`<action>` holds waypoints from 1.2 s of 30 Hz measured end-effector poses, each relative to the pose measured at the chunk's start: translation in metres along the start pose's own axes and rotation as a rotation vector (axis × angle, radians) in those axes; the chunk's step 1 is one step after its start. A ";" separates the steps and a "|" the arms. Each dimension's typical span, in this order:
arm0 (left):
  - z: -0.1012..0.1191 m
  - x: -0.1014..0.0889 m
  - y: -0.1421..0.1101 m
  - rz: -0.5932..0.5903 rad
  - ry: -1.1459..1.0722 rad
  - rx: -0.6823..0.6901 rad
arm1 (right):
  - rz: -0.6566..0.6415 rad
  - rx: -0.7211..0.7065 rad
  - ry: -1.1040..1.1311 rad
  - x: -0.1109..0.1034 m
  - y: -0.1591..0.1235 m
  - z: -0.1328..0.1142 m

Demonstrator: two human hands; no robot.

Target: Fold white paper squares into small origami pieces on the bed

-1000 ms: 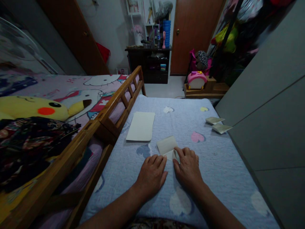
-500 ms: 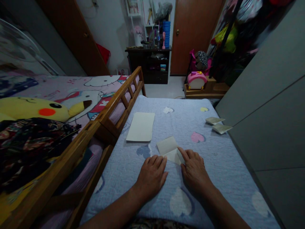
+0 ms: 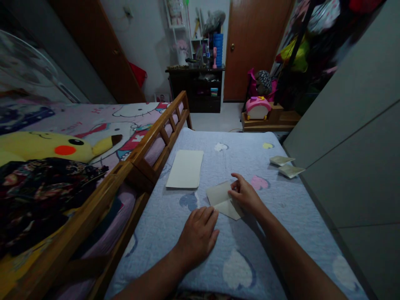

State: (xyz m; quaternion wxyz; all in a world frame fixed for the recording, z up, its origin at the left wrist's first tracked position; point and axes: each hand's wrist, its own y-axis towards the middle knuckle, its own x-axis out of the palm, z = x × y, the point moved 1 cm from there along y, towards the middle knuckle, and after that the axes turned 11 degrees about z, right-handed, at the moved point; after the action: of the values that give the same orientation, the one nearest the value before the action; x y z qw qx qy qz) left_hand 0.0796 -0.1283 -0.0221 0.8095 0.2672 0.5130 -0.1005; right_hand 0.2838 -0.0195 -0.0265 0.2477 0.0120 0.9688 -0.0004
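A creased sheet of pale paper point(image 3: 221, 193) lies on the bedspread between my hands, with a fold line across its middle. My left hand point(image 3: 200, 233) rests flat, fingers stretched out and tips at the paper's lower left corner. Over the paper's right edge hovers my right hand point(image 3: 245, 193), its index finger extended and the others loosely bent; it appears to hold nothing. A stack of white paper point(image 3: 186, 168) lies farther up on the left. Two folded paper pieces point(image 3: 281, 160) sit near the bed's right edge.
Along the left runs a wooden bed rail point(image 3: 156, 135), with a yellow plush toy point(image 3: 46, 146) beyond it. A pale cabinet point(image 3: 353, 137) borders the right side. The blue bedspread point(image 3: 265, 250) has heart prints. A dark shelf unit point(image 3: 195, 91) stands at the back.
My right hand has lifted off the paper's right side and moved up and away from me; the paper's right flap now lies flatter. My left hand has stayed nearly in place.
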 end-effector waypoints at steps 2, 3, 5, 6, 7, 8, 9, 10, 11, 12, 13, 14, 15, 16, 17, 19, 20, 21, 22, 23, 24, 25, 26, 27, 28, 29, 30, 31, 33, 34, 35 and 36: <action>-0.001 -0.003 0.002 0.025 -0.118 -0.066 | -0.020 0.007 0.061 0.000 0.000 0.000; -0.003 -0.004 0.003 0.047 -0.201 -0.122 | -0.033 0.016 0.093 -0.001 -0.001 -0.001; -0.006 -0.006 0.007 0.110 -0.385 -0.290 | -0.053 0.064 0.161 -0.004 -0.006 -0.005; -0.009 -0.006 0.009 0.143 -0.468 -0.390 | -0.068 0.104 0.199 -0.006 -0.009 -0.007; -0.011 -0.006 0.012 0.170 -0.537 -0.491 | -0.081 0.150 0.240 -0.007 -0.013 -0.010; -0.014 -0.005 0.016 0.189 -0.590 -0.583 | -0.102 0.193 0.282 -0.009 -0.016 -0.013; -0.017 -0.003 0.020 0.194 -0.629 -0.653 | -0.112 0.229 0.325 -0.009 -0.020 -0.016; -0.019 -0.001 0.025 0.193 -0.668 -0.707 | -0.118 0.259 0.366 -0.010 -0.024 -0.018; -0.022 0.001 0.030 0.194 -0.723 -0.743 | -0.123 0.282 0.403 -0.010 -0.028 -0.021; -0.024 0.002 0.036 0.197 -0.774 -0.764 | -0.128 0.299 0.435 -0.009 -0.031 -0.022; -0.026 0.004 0.041 0.189 -0.817 -0.779 | -0.136 0.313 0.458 -0.008 -0.034 -0.023; -0.027 0.005 0.047 0.193 -0.844 -0.796 | -0.145 0.320 0.470 -0.007 -0.038 -0.024; -0.029 0.006 0.052 0.192 -0.869 -0.797 | -0.153 0.318 0.470 -0.006 -0.040 -0.024; -0.029 0.006 0.057 0.187 -0.883 -0.805 | -0.154 0.298 0.454 -0.006 -0.043 -0.024; -0.030 0.007 0.061 0.176 -0.892 -0.810 | -0.144 0.261 0.421 -0.005 -0.044 -0.023; -0.029 0.007 0.067 0.161 -0.904 -0.802 | -0.088 0.152 0.304 -0.006 -0.046 -0.022; -0.029 0.007 0.068 0.150 -0.901 -0.784 | -0.049 0.096 0.235 -0.006 -0.047 -0.021; -0.028 0.007 0.069 0.134 -0.888 -0.756 | -0.010 0.053 0.174 -0.007 -0.047 -0.019; -0.027 0.006 0.069 0.112 -0.862 -0.719 | 0.025 0.025 0.129 -0.007 -0.046 -0.018; -0.026 0.006 0.069 0.082 -0.823 -0.677 | 0.054 0.014 0.104 -0.007 -0.046 -0.017; -0.025 0.005 0.068 0.050 -0.772 -0.632 | 0.081 0.014 0.096 -0.006 -0.045 -0.015; -0.024 0.004 0.067 0.022 -0.709 -0.588 | 0.108 0.022 0.094 -0.005 -0.044 -0.014; -0.023 0.003 0.066 0.002 -0.638 -0.546 | 0.135 0.036 0.089 -0.004 -0.043 -0.012; -0.022 0.003 0.065 -0.004 -0.565 -0.506 | 0.161 0.049 0.076 -0.003 -0.042 -0.011; -0.021 0.003 0.064 0.001 -0.494 -0.463 | 0.183 0.059 0.056 -0.002 -0.041 -0.010; -0.020 0.003 0.063 0.015 -0.429 -0.421 | 0.198 0.066 0.031 -0.001 -0.040 -0.010; -0.019 0.003 0.062 0.031 -0.369 -0.379 | 0.205 0.068 0.002 0.000 -0.040 -0.010; -0.018 0.004 0.061 0.045 -0.314 -0.339 | 0.208 0.065 -0.027 0.001 -0.039 -0.010; -0.016 0.005 0.059 0.054 -0.205 -0.269 | 0.209 0.055 -0.088 0.001 -0.038 -0.010; -0.015 0.006 0.058 0.043 -0.149 -0.237 | 0.210 0.052 -0.119 0.000 -0.038 -0.011; -0.014 0.007 0.057 0.027 -0.095 -0.206 | 0.210 0.051 -0.148 0.000 -0.038 -0.011; -0.014 0.008 0.056 0.005 -0.046 -0.174 | 0.211 0.051 -0.175 -0.001 -0.038 -0.011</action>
State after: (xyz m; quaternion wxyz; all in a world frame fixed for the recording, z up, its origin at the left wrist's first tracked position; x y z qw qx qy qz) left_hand 0.0972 -0.0730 -0.0147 0.8416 0.1947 0.5003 -0.0594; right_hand 0.2779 -0.0570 -0.0163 0.3295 0.1200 0.9365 0.0000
